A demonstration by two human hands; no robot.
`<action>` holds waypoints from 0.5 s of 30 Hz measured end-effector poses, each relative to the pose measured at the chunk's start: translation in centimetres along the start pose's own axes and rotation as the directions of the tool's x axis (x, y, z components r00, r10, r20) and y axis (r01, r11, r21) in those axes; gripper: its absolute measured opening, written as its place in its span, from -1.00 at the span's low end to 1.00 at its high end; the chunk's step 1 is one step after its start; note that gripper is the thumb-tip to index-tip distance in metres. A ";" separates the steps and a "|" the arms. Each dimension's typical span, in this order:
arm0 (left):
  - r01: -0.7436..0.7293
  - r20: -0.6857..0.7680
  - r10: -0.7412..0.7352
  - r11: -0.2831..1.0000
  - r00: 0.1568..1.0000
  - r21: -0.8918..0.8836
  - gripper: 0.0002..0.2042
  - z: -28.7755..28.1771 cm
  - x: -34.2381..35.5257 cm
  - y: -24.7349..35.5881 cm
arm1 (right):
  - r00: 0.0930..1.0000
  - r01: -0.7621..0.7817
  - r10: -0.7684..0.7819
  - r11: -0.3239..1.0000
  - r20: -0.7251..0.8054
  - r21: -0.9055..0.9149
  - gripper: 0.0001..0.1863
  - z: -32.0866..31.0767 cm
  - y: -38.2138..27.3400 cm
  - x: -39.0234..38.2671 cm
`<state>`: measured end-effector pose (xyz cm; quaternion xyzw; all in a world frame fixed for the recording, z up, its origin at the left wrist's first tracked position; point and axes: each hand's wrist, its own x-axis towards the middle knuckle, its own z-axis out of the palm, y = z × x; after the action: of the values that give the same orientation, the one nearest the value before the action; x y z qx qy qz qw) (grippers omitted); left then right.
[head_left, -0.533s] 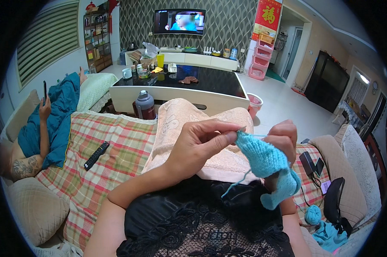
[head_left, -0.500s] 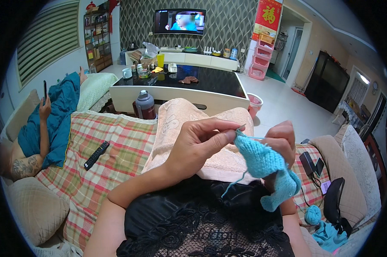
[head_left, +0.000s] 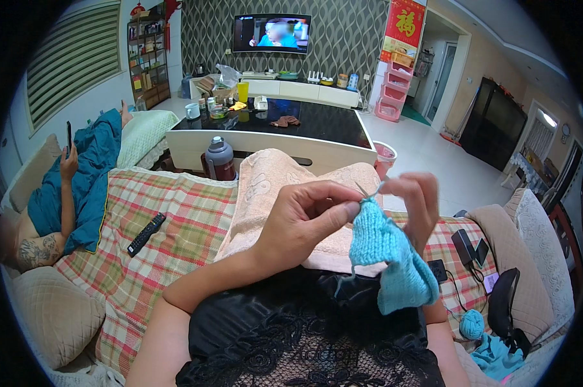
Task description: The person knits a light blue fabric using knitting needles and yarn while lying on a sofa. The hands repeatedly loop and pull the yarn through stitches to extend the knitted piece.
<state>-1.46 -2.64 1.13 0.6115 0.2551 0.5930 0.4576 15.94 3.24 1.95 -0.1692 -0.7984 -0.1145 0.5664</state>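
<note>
My left hand (head_left: 307, 216) is closed, its thumb and forefinger pinching the top edge of a turquoise piece of knitting (head_left: 378, 238). The tip of a thin knitting needle (head_left: 362, 189) pokes up just past those fingertips. My right hand (head_left: 417, 203), slightly blurred, is on the far side of the knitting with its fingers curled. A turquoise strand of yarn (head_left: 380, 188) runs from the needle to its forefinger. The knitted fabric hangs down folded over my lap and hides part of the right hand. A loose yarn tail dangles at its lower left.
A peach towel (head_left: 265, 187) covers my knees. On the plaid sofa cover lies a remote (head_left: 147, 233); a yarn ball (head_left: 472, 324) and a black case (head_left: 503, 300) are at right. A person (head_left: 65, 187) reclines at left with a phone. Ahead stands a black-topped coffee table (head_left: 323, 122).
My right hand has lifted and its forefinger has extended beside the needle tip, drawing the yarn up. The hanging knitting has swung left and turned.
</note>
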 end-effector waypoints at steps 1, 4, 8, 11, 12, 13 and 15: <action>-0.002 0.030 0.002 1.000 1.000 0.006 -0.80 0.1 0.1 -0.1 | 0.988 -0.131 0.118 0.982 0.103 0.135 -0.62 0.4 0.3 0.1; 0.003 0.064 -0.003 1.000 0.998 0.008 -0.81 0.2 0.4 -0.3 | 0.968 -0.208 0.162 0.944 0.190 0.257 -0.66 0.4 0.2 0.3; -0.019 -0.013 0.019 1.000 1.000 0.002 -0.80 -0.2 0.2 0.1 | 0.996 0.047 -0.038 0.993 -0.084 0.109 -0.61 -0.4 0.3 -0.3; -0.123 -0.050 0.124 0.992 0.991 0.036 -0.79 -0.2 0.6 -0.5 | 0.996 0.082 -0.078 0.992 -0.041 0.098 -0.65 -1.2 0.8 -1.0; -0.110 -0.044 0.110 0.994 0.993 0.003 -0.79 -0.1 0.6 -0.6 | 0.998 0.058 -0.055 0.993 -0.030 0.102 -0.69 -1.3 0.8 -1.2; -0.096 -0.043 0.095 0.995 0.995 -0.025 -0.80 -0.2 0.5 -0.6 | 0.999 0.034 -0.032 0.993 -0.021 0.112 -0.72 -1.3 0.9 -1.4; -0.051 -0.013 0.050 0.995 0.999 -0.086 -0.80 -0.2 0.3 -0.6 | 0.999 0.033 -0.034 0.990 0.009 0.137 -0.70 -1.2 0.9 -1.2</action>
<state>-1.50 -2.04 0.75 0.5943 0.2160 0.6181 0.4671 17.73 3.45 1.22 -0.1172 -0.8104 -0.0681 0.5700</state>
